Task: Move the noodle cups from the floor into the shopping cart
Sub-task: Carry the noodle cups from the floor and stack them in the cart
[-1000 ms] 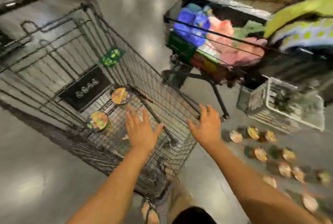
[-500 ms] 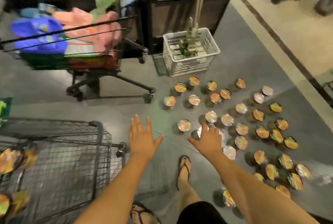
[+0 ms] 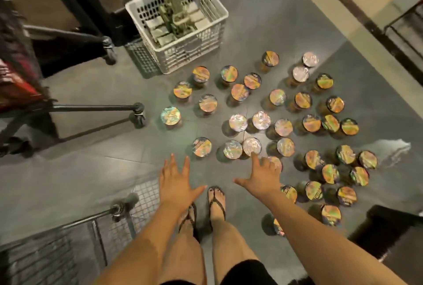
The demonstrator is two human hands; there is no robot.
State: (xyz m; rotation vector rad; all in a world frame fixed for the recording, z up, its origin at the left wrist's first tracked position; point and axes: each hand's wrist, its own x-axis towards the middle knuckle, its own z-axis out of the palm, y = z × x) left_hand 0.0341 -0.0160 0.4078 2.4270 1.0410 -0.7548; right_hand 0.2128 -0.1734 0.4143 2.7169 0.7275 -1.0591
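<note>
noodle cups with round, shiny foil lids (image 3: 261, 120) stand upright in a loose crowd on the grey tiled floor (image 3: 91, 147) ahead of you and to your right. none is in the black wire shopping cart (image 3: 91, 217), which shows only as a corner at lower left. your left hand (image 3: 176, 179) and right hand (image 3: 261, 176) both hover with fingers spread, holding nothing. the right one's fingertips overlap a silver-lidded cup (image 3: 251, 146), though you cannot tell whether they touch it. many cups sit just beside or against each other, so a wide, hasty grab could tip the neighbours. your sandalled feet (image 3: 216, 202) are near the closest ones. one half-hidden cup (image 3: 278, 227) behind your right arm looks easy to kick. the cart's inside is out of view, the lid print is unreadable, and the contents of the white slotted plastic crate (image 3: 194, 48) are blurred.
</note>
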